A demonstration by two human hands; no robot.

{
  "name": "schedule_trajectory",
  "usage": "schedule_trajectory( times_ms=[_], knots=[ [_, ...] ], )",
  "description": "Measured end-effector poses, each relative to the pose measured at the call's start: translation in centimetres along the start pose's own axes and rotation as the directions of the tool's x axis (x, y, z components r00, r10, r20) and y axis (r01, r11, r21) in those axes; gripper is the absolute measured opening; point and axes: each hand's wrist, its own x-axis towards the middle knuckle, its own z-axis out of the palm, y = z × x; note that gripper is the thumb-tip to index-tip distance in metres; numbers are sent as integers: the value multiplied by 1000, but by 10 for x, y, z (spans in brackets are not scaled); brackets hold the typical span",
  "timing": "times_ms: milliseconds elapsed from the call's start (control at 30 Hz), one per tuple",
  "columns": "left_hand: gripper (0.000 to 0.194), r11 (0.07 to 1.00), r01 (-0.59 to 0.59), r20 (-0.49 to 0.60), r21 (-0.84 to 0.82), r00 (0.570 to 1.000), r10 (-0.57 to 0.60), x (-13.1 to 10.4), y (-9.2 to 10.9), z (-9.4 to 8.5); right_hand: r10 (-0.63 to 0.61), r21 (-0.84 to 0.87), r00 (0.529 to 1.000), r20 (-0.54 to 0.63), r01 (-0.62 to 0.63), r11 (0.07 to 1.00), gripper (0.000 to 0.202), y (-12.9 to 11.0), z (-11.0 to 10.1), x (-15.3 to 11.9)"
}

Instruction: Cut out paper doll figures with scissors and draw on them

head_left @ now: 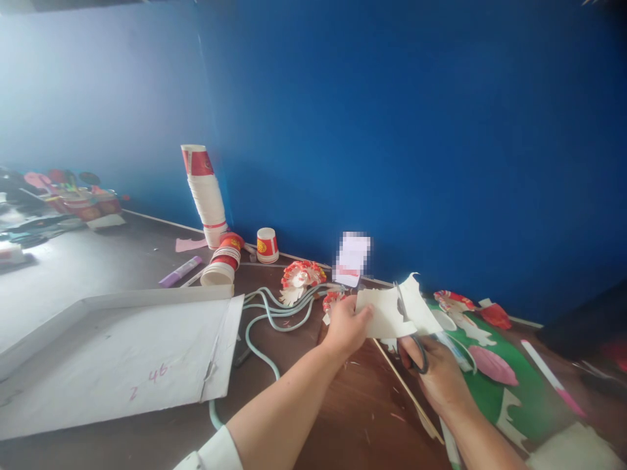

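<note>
1. Nearest, lower right: a pale scrap (578, 449) is lying blurred at the frame edge. Small clippings are dotting the brown surface (362, 418). A notched pale cut-out (511, 412) is resting on a green sheet (536, 391).

2. Right hand (438, 372) is curling closed on black-handled scissors (424, 358); the blades are standing within the paper, their exact opening impossible to tell.

3. Left hand (347, 326) is pinching the pale paper (385, 313) by its left part, thumb on top. The paper is hanging above the surface, between both hands.

4. Progress, my judgement: cutting is only partly done. A ragged gap is running in from the far edge, and the right-hand part is tilting away. Whether the near end is holding together, cannot tell. The part by the left thumb is looking uncut.

5. Farther: a fringed red-and-white piece (304, 274) is lying spread open, its slits apparently finished.

6. Farthest: an upturned cup (267, 245) and a leaning cup stack (208, 202) are standing whole, apparently unworked, near the blue wall (392, 130).
</note>
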Motion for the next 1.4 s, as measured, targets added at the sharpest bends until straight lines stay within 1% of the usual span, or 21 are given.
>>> schedule_trajectory(
  times_ms=[100, 300, 433, 567, 733, 833, 933, 1033, 1133, 1200, 1267, 1300, 1333, 1367, 1400],
  knots=[
    [23, 1000, -6, -5, -14, 1000, 6, 1, -2, 1, 12, 21, 1000, 6, -12, 1000, 42, -1, 0, 0],
    [25, 1000, -15, -14, -15, 1000, 15, 3, -5, 1, 7, 8, 999, -32, -6, 1000, 42, -2, 1, 0],
    [24, 1000, -7, -25, -14, 1000, 6, 2, -4, 1, 15, 11, 999, -36, -14, 1000, 37, -5, 1, 0],
    [22, 1000, 21, -27, 2, 999, -21, 0, -1, 1, 29, 11, 999, -30, -28, 1000, 38, -9, 0, -2],
    [23, 1000, 29, -30, -1, 999, -29, 1, -4, 2, -9, -9, 999, -46, 9, 1000, 42, -1, 1, 0],
    [24, 1000, 15, -44, 13, 999, -15, 2, -6, 2, 14, 7, 1000, -23, -14, 1000, 42, 2, 2, 1],
    [22, 998, 18, -111, 62, 994, -11, 5, -10, -3, 65, 29, 997, 38, -66, 997, 41, -4, 3, -2],
    [23, 991, 62, -218, 119, 975, -35, 11, -15, -10, 82, 142, 986, 147, -103, 984, 36, -12, 5, -7],
    [26, 956, 106, -258, 275, 966, -34, 15, -18, -17, 87, 255, 974, 210, -140, 957, 24, -14, 9, -10],
    [30, 906, 141, -259, 398, 965, -36, 14, -18, -19, 78, 286, 973, 216, -139, 948, 24, -12, 10, -10],
    [36, 849, 178, -272, 497, 961, -42, 11, -16, -18, 48, 319, 980, 194, -109, 941, 26, -9, 10, -8],
    [39, 822, 189, -280, 537, 959, -37, 9, -15, -17, 36, 339, 987, 156, -88, 937, 28, -8, 7, -7],
    [42, 797, 193, -286, 573, 958, -26, 8, -13, -16, 32, 354, 995, 97, -64, 933, 30, -7, 4, -4],
    [44, 771, 186, -285, 609, 958, -7, 6, -12, -16, 37, 359, 999, 7, -37, 933, 32, -7, 0, -1],
    [46, 745, 173, -280, 644, 960, 19, 4, -12, -15, 52, 330, 994, -96, -18, 944, 36, -6, -6, 3]
  ],
)
